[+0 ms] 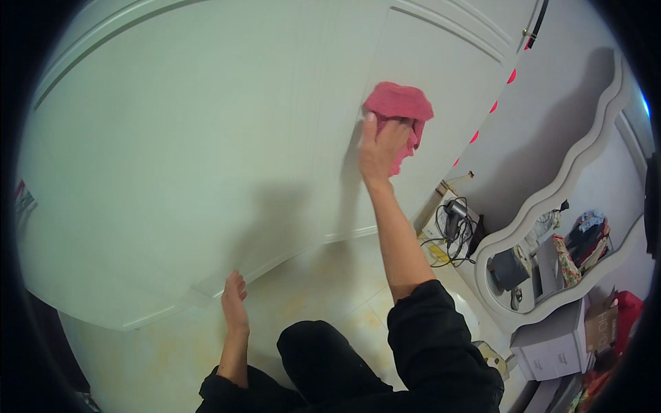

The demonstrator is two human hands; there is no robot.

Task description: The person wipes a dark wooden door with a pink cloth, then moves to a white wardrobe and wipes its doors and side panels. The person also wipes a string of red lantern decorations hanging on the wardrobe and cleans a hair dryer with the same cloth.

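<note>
A pink cloth [400,99] is pressed against the white wardrobe door panel [206,129], with my right hand [384,147] gripping its lower part. The thumb lies along the cloth's left side, and some fingers are hidden in its folds. Lower down, my left hand [235,302] hangs free near the bottom edge of the wardrobe. Its fingers are slightly bent and apart, holding nothing. Shadows of my arm fall on the panel.
Right of the wardrobe, a hair dryer [454,219] with a tangled black cord rests on a white box. A wavy-framed mirror [563,191] leans along the wall, beside a small white drawer unit [552,346] and a cardboard box [601,322]. Pale floor tiles [330,289] lie below.
</note>
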